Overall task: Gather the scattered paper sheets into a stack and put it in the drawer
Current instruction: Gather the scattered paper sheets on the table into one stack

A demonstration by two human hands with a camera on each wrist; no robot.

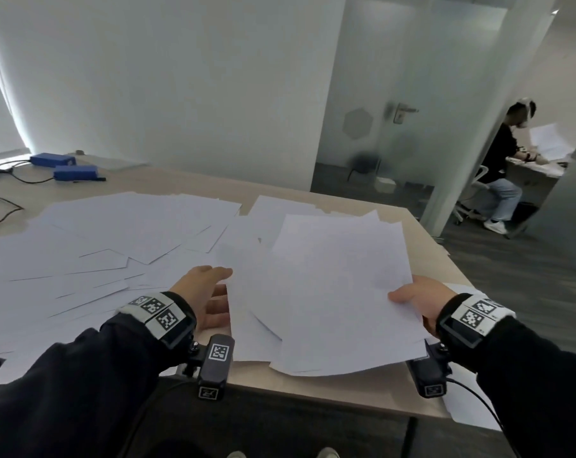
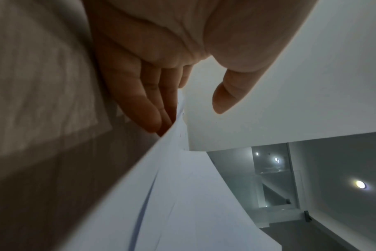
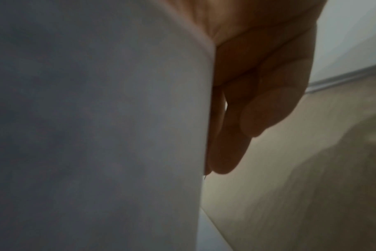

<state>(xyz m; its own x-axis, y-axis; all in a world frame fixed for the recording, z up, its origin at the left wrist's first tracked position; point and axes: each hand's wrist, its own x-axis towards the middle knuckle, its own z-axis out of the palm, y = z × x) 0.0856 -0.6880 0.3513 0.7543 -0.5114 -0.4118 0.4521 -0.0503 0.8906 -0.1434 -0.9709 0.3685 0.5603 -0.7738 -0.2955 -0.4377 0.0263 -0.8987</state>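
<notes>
A person in dark sleeves stands at the near edge of a pale wooden tabletop [image 1: 313, 390], gathering white paper. The right hand [image 1: 419, 302] grips a loose stack of sheets [image 1: 339, 292] by its right edge, thumb on top and fingers [image 3: 236, 129] tucked underneath, as the right wrist view shows from below; the stack is fanned rather than squared, and its near edge hangs over the front of the tabletop. The left hand [image 1: 204, 295] reaches in at the stack's left edge with fingers straight and thumb spread apart, and in the left wrist view its fingertips [image 2: 155, 117] slip under the paper's edge without closing on it. To the left, many more scattered sheets [image 1: 114, 246] overlap one another across much of the tabletop, some at odd angles. At the far left of the surface sit two blue boxes [image 1: 62, 166] side by side, with black cables [image 1: 12, 173] trailing from that corner. Both wrists carry bands with black-and-white square markers and a small camera unit below each (the left one [image 1: 214, 365] juts over the front edge). Beyond the tabletop are a white wall, a frosted glass door [image 1: 379, 104] with a metal handle, and, through the opening at the right, another person [image 1: 501, 166] seated at a desk. The drawer does not show in any view.
</notes>
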